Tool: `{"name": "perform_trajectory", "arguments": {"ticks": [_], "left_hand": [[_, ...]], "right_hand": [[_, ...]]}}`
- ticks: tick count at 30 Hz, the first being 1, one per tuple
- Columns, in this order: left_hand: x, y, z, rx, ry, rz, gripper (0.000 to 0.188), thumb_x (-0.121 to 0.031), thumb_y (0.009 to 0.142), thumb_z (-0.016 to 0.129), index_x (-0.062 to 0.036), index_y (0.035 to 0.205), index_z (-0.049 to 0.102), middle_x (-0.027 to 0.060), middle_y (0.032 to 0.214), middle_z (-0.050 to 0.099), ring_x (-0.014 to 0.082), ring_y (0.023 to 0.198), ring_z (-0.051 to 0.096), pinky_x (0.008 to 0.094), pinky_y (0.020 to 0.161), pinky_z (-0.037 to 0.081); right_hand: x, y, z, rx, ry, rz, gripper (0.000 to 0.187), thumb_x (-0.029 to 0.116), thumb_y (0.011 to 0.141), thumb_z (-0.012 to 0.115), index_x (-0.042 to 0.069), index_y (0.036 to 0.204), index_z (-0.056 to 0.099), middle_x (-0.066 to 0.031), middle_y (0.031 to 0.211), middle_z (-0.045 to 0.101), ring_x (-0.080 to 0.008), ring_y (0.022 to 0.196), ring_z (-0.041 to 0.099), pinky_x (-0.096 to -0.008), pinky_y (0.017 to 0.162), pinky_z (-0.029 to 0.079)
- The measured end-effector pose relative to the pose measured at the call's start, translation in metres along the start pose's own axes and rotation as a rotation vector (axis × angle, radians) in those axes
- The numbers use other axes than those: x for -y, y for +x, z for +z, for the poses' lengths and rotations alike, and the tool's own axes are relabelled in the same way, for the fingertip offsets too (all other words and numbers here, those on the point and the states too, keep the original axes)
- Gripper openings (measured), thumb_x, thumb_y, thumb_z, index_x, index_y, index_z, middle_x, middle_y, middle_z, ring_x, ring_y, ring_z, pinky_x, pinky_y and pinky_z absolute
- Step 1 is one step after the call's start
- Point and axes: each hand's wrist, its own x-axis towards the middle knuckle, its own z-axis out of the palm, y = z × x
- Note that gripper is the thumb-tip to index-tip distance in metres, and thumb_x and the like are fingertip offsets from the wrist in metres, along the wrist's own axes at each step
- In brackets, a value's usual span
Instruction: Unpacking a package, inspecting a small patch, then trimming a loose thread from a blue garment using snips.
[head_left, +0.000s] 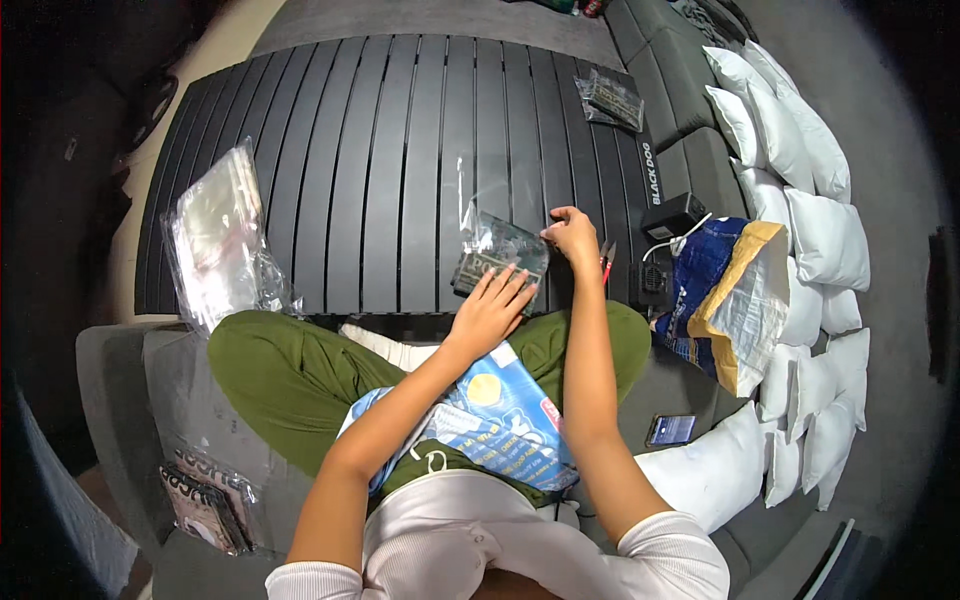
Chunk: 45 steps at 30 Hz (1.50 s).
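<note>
A dark, flat folded item with pale lettering point(488, 268) lies in a clear plastic bag point(503, 190) at the near edge of the slatted table. The bag's upper part stretches flat beyond the item. My left hand point(492, 308) rests on the item's near side, fingers spread and laid flat. At the bag's right edge is my right hand point(574, 236), thumb and fingertips pinched together on the plastic. Red-handled scissors point(607, 262) lie just right of that wrist. On my lap sits a blue and white printed plastic package point(505, 415), partly under my left forearm.
A stack of clear bags point(215, 235) lies on the black table point(340, 170) at left. Bagged dark items point(612, 102) sit far right. Beside the table are a black box-shaped device point(675, 215), an open blue sack point(715, 290), a phone point(671, 430) and several white cushions point(828, 235).
</note>
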Motion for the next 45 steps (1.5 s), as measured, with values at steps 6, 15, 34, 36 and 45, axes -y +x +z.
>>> {"name": "perform_trajectory", "arguments": {"ticks": [6, 15, 34, 36, 45], "left_hand": [[0.004, -0.006, 0.011, -0.014, 0.034, 0.014, 0.049, -0.024, 0.078, 0.058, -0.0137, 0.123, 0.044, 0.0075, 0.131, 0.039, 0.0245, 0.125, 0.031, 0.0415, 0.103, 0.023], [-0.004, 0.004, 0.019, -0.079, 0.080, -0.112, 0.050, -0.021, 0.076, 0.060, -0.0151, 0.124, 0.045, 0.0066, 0.131, 0.040, 0.0240, 0.124, 0.032, 0.0417, 0.103, 0.024], [-0.006, 0.010, 0.021, -0.161, 0.029, -0.177, 0.052, -0.016, 0.073, 0.062, -0.0142, 0.123, 0.046, 0.0078, 0.130, 0.040, 0.0252, 0.123, 0.034, 0.0431, 0.102, 0.025], [-0.007, 0.009, 0.019, -0.157, 0.021, -0.182, 0.052, -0.016, 0.073, 0.062, -0.0143, 0.123, 0.046, 0.0079, 0.130, 0.040, 0.0251, 0.123, 0.034, 0.0431, 0.102, 0.025], [-0.009, 0.010, 0.023, -0.154, 0.037, -0.212, 0.054, -0.015, 0.073, 0.062, -0.0144, 0.125, 0.044, 0.0079, 0.130, 0.040, 0.0248, 0.124, 0.033, 0.0432, 0.103, 0.023]], "right_hand": [[0.003, -0.011, -0.004, -0.017, -0.007, 0.059, 0.039, 0.004, 0.059, 0.070, 0.000, 0.096, 0.059, -0.0083, 0.072, 0.063, -0.0151, 0.065, 0.061, -0.0270, 0.061, 0.047], [-0.009, -0.017, 0.001, -0.099, 0.013, 0.027, 0.029, 0.002, 0.060, 0.069, 0.000, 0.087, 0.059, -0.0048, 0.068, 0.060, -0.0136, 0.062, 0.058, -0.0263, 0.058, 0.046], [-0.016, -0.015, 0.010, -0.019, 0.411, 0.148, 0.015, 0.002, 0.063, 0.067, 0.001, 0.076, 0.060, -0.0067, 0.070, 0.063, -0.0134, 0.061, 0.059, -0.0259, 0.057, 0.046], [-0.018, -0.014, 0.012, -0.038, 0.378, 0.147, 0.014, 0.003, 0.063, 0.066, 0.001, 0.076, 0.060, -0.0076, 0.070, 0.063, -0.0137, 0.062, 0.060, -0.0259, 0.058, 0.046], [-0.018, -0.017, 0.013, -0.055, 0.171, 0.098, 0.015, -0.001, 0.065, 0.067, 0.001, 0.075, 0.055, -0.0052, 0.064, 0.059, -0.0120, 0.054, 0.058, -0.0252, 0.049, 0.045]]}}
